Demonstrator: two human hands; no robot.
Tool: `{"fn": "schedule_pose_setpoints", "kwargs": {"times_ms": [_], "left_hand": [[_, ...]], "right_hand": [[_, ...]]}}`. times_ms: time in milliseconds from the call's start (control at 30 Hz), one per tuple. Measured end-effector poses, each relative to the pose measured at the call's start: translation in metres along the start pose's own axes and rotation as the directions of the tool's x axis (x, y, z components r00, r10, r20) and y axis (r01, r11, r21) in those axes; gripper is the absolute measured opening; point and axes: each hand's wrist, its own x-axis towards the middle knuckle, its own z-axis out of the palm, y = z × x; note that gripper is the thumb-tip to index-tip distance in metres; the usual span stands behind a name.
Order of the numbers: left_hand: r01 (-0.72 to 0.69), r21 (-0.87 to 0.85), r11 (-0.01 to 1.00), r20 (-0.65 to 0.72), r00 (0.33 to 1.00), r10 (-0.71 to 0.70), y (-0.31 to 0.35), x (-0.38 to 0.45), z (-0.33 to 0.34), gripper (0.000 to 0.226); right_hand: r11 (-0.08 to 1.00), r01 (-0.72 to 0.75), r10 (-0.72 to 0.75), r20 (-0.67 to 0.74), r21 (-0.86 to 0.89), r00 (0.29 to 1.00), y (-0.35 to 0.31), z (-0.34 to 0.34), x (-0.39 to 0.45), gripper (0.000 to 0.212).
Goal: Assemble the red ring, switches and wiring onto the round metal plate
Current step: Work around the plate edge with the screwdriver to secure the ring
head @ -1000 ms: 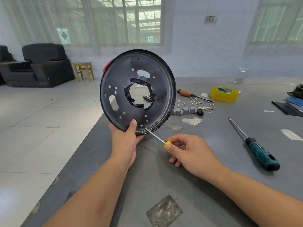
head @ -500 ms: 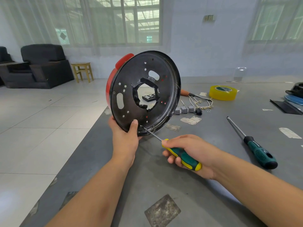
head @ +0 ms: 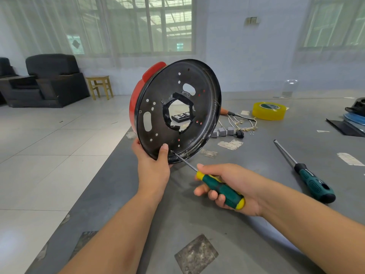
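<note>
Armchair [head: 53, 80]: dark, on the tiled floor at far left, against the wall under the window.
Stool [head: 99, 86]: small, wooden, just right of the armchair.
Red ring [head: 136, 103]: glossy red, sitting behind the plate's left and upper edge; only that arc shows past the rim.
Round metal plate [head: 205, 115]: black, held up on edge above the near-left part of the grey table [head: 197, 224], its flat face turned toward the camera and slightly right. It has a raised rim, a ragged many-sided opening in the middle, two oval slots and many small round holes, some showing red through them.
Left hand [head: 153, 169]: grips the plate's bottom edge, thumb laid on the face, fingers behind.
Green-and-yellow screwdriver [head: 219, 189]: its thin shaft runs up-left, the tip touching the plate near the bottom rim, just right of the thumb.
Right hand [head: 233, 188]: fingers curled round the screwdriver's handle.
Switches [head: 223, 132]: small grey blocks lying on the table behind the plate, with one black piece beside them.
Wiring [head: 241, 123]: pale loose wires tangled just beyond the switches.
Tape roll [head: 269, 111]: yellow, lying flat farther back.
Second screwdriver [head: 308, 175]: longer, dark green handle, lying on the table well to the right.
</note>
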Motion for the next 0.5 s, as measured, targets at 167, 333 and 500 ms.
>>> {"fn": "schedule_pose_setpoints", "kwargs": {"times_ms": [167, 333, 500], "left_hand": [[-0.018, 0.010, 1.000, -0.024, 1.000, 0.018, -0.0026, 0.0013, -0.0015, 0.053], [-0.011, 0.004, 1.000, -0.035, 0.999, 0.011, -0.0042, 0.0021, -0.0010, 0.050], [0.001, 0.007, 1.000, -0.014, 1.000, -0.001, 0.0008, -0.0002, 0.0005, 0.053]], "right_hand": [[0.999, 0.036, -0.036, -0.004, 0.003, 0.999, 0.0042, 0.0085, 0.0004, 0.031], [0.997, -0.021, 0.022, 0.019, -0.074, 1.000, -0.0004, 0.0044, 0.0005, 0.038], [0.988, 0.053, -0.055, -0.015, -0.142, 0.998, 0.0019, 0.0059, 0.0026, 0.039]]}}
